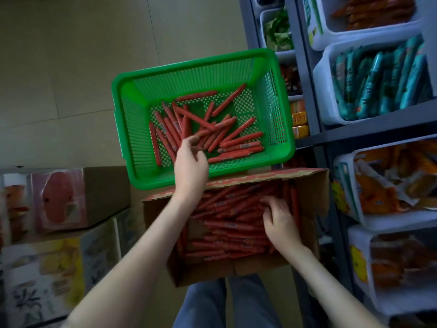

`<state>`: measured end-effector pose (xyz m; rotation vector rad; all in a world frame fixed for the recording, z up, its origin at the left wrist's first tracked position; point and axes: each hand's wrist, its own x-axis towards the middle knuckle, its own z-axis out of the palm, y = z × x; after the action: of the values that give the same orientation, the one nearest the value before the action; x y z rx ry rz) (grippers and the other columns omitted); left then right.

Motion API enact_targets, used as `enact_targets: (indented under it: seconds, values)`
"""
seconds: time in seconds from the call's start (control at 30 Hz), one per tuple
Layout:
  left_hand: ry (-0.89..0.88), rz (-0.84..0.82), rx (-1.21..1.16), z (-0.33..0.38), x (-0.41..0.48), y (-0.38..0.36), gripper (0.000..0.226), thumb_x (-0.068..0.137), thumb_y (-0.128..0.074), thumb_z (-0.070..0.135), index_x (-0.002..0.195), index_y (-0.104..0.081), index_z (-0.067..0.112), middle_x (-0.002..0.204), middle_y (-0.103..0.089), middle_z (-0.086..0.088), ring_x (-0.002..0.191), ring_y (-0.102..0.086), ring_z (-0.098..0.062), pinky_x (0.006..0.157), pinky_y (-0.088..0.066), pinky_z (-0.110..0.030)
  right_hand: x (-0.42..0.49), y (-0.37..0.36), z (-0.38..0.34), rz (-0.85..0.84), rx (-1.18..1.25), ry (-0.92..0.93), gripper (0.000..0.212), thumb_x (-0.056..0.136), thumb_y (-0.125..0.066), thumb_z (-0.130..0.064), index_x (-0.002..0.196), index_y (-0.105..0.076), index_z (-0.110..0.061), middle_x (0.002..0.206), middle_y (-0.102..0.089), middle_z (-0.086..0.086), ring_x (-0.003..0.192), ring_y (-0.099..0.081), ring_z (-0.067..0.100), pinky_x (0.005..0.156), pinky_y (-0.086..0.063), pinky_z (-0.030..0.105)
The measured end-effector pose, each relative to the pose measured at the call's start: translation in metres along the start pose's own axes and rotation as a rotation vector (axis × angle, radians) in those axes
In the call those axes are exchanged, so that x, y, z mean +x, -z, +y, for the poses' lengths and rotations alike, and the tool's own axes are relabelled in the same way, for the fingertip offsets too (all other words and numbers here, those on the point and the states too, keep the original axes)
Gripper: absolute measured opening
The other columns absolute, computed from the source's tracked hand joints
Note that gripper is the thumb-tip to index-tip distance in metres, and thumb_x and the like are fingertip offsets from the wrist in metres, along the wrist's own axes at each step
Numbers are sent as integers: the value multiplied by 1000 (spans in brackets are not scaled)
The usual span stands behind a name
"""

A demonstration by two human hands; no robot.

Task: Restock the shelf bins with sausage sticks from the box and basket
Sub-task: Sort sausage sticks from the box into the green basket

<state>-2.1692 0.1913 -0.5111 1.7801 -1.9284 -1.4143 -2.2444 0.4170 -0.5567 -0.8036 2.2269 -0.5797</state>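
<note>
A green plastic basket (132, 129) stands on the floor with several red sausage sticks (227, 138) scattered on its bottom. My left hand (190, 159) reaches over its near rim, fingers loosely spread just above the sticks, holding nothing that I can see. In front of the basket sits an open cardboard box (314, 185) packed with red sausage sticks (224, 233). My right hand (279, 221) is down in the box, fingers curled into the pile of sticks. White shelf bins (331, 110) line the rack at the right.
A dark metal shelf rack (314, 119) holds bins of teal packets (383, 84), orange packets (383, 190) and other snacks. Cartons (104, 192) with wrapped goods stand at the left. Bare floor lies beyond the basket. My legs (227, 304) are below the box.
</note>
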Motion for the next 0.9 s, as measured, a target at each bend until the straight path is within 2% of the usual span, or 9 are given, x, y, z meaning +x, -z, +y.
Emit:
enact_targets:
  seconds: [0.13,0.23,0.3,0.43,0.57,0.7,0.77,0.83,0.9]
  values:
    - [-402,9,-38,-21,-62,-19,16,91,-48,11,105,-56,5,94,-57,-6,87,-52,-12,79,-40,-18,14,-26,51,-211,-274,-293,62,95,-47,-40,147,-24,-15,150,-31,8,137,-28,27,112,-21,40]
    - [-754,-131,83,-50,-82,-30,14,90,-48,8,103,-53,6,89,-57,-11,84,-52,-18,77,-42,-23,29,-32,56,-300,-439,-273,64,94,-43,-49,146,-24,-17,149,-29,7,136,-29,25,108,-22,39]
    - [-819,-251,169,-70,-86,-38,14,90,-48,10,105,-51,8,89,-58,-11,84,-53,-21,75,-43,-26,36,-34,54,-283,-474,-260,57,95,-43,-44,143,-29,-15,146,-33,9,134,-33,25,107,-24,39]
    - [-572,-449,440,-98,-91,-57,25,91,-49,17,114,-54,8,104,-58,-11,93,-58,-30,72,-48,-33,36,-32,58,-224,-446,-206,38,97,-43,-32,129,-43,-11,125,-56,13,116,-51,30,95,-34,35]
    - [-252,-557,434,-103,-95,-74,33,94,-52,23,125,-49,10,124,-53,-10,112,-52,-26,84,-38,-25,14,-28,45,-194,-79,-214,34,96,-51,-27,125,-51,-10,118,-62,12,108,-58,29,80,-41,27]
    - [-193,-849,424,-98,-112,-88,59,89,-61,34,140,-36,19,134,-50,-4,121,-50,-20,91,-37,-21,-14,-31,28,-50,377,-330,19,92,-58,-23,107,-61,-11,98,-67,5,94,-62,21,75,-38,22]
    - [-215,-787,431,-98,-121,-93,52,92,-57,30,139,-37,15,127,-58,-9,112,-57,-26,86,-43,-28,-23,-31,24,11,611,-366,15,94,-56,-20,100,-64,-8,92,-66,4,91,-61,18,80,-41,25]
    - [-184,-683,393,-99,-125,-97,41,96,-50,27,135,-42,14,119,-62,-11,104,-60,-29,76,-42,-28,-29,-31,27,92,574,-384,24,96,-51,-22,109,-63,-6,102,-66,7,98,-58,17,86,-42,24]
    - [-73,-642,398,-101,-127,-98,41,98,-47,29,136,-40,17,119,-61,-10,105,-59,-29,72,-38,-25,-29,-33,41,221,267,-383,32,97,-50,-24,122,-56,-5,118,-60,13,110,-53,23,93,-38,27]
